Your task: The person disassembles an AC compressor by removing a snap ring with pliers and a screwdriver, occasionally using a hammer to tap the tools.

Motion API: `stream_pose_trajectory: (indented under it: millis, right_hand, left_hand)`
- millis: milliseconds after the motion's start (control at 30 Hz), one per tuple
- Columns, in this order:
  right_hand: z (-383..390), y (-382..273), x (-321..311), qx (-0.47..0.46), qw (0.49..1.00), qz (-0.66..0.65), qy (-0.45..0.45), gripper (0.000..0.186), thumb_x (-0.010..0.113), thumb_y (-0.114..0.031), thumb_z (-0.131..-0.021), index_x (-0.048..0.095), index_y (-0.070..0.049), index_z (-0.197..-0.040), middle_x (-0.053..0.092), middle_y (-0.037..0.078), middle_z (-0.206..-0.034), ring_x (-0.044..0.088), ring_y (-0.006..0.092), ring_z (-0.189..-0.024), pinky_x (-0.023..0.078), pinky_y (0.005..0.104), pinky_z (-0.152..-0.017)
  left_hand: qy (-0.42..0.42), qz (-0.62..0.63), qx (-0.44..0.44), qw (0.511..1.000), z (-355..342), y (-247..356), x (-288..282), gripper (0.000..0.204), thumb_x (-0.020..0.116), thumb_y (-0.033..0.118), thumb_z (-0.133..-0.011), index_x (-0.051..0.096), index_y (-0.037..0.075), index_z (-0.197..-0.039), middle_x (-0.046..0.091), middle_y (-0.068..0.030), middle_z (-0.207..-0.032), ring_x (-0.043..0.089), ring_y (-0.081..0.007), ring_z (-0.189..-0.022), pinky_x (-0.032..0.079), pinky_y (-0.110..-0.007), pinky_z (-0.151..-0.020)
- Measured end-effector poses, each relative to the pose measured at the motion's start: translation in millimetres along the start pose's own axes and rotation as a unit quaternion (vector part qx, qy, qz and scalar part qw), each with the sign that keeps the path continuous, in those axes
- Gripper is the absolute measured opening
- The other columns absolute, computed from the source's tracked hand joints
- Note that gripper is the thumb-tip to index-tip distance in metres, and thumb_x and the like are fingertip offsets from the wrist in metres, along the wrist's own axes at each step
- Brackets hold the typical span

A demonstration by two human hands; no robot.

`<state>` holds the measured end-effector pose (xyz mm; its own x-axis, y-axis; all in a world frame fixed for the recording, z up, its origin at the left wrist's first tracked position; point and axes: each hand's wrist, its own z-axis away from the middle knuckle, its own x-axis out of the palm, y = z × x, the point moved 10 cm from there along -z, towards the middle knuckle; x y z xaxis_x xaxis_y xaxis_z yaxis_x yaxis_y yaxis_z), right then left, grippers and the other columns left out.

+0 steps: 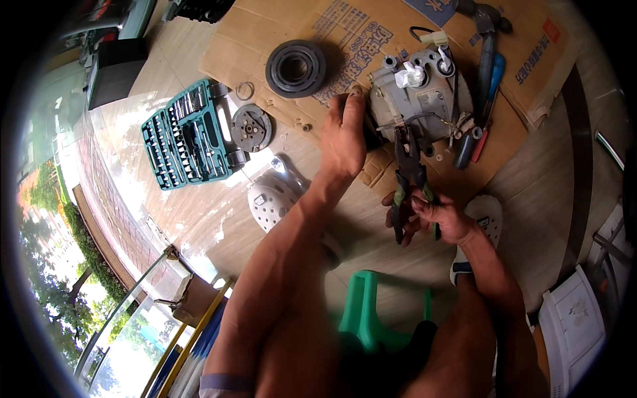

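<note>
A grey metal car air-conditioning compressor [424, 99] lies on the flattened cardboard, with white tissue [410, 75] stuffed in one port and a thin wire along its near side. My left hand [343, 136] is closed against the compressor's left end, thumb on top; its other fingers are partly hidden. In my right hand [438, 215] is a pair of pliers [409, 162] with black and green handles. The jaws point away from me and are parted at the compressor's near edge, by the wire. Whether they touch it I cannot tell.
Left of the compressor lie a black pulley [296, 69], a round clutch plate [252, 128], and small rings. A green socket set [186, 136] sits farther left. A hammer [486, 40] and screwdrivers [492, 83] lie at right on the cardboard [232, 43]. A green stool [361, 312] is beneath me.
</note>
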<state>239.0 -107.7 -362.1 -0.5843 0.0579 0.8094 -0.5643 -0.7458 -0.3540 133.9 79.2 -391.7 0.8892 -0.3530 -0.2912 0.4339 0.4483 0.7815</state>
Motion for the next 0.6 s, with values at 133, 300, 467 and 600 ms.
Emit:
stream_pose_trajectory:
  millis: [133,300,467,600]
  right_hand:
    - [-3.2,6.2,-3.3,0.003,0.999,0.027,0.036,0.057,0.054,-0.04,-0.111,0.05,0.002,-0.15,0.068,0.013,-0.123,0.066,0.0194,-0.106,0.066,0.045,-0.088]
    - [-5.5,17.5,-4.1,0.031,0.999,-0.02,0.034,0.071,0.056,-0.052,-0.107,0.047,0.004,-0.151,0.067,0.016,-0.124,0.067,0.0231,-0.106,0.062,0.0508,-0.094]
    - [-10.2,12.5,2.4,-0.039,0.996,-0.077,-0.013,0.051,0.057,-0.038,-0.11,0.057,0.002,-0.142,0.067,0.015,-0.129,0.065,0.026,-0.118,0.053,0.0474,-0.104]
    - [-12.8,26.5,10.9,-0.02,0.987,-0.152,-0.047,0.059,0.064,-0.044,-0.102,0.056,-0.001,-0.142,0.063,0.019,-0.133,0.058,0.0376,-0.133,0.045,0.0526,-0.113]
  left_hand:
    - [0.004,0.002,0.003,1.0,0.6,1.6,-0.9,0.06,0.044,0.05,-0.109,0.06,-0.004,-0.128,0.069,-0.0313,-0.116,0.065,-0.0451,-0.111,0.047,-0.046,-0.1]
    - [0.008,-0.003,0.012,1.0,2.6,4.9,-1.9,0.06,0.044,0.05,-0.109,0.06,-0.005,-0.128,0.068,-0.0317,-0.119,0.065,-0.0451,-0.113,0.047,-0.046,-0.102]
    - [0.006,-0.01,0.009,1.0,2.9,7.6,-1.8,0.059,0.044,0.049,-0.109,0.06,-0.005,-0.128,0.068,-0.032,-0.119,0.065,-0.0452,-0.114,0.047,-0.046,-0.102]
    - [0.004,-0.007,0.016,1.0,4.2,11.1,-2.6,0.059,0.043,0.048,-0.109,0.06,-0.005,-0.127,0.068,-0.0319,-0.118,0.065,-0.0452,-0.114,0.047,-0.046,-0.102]
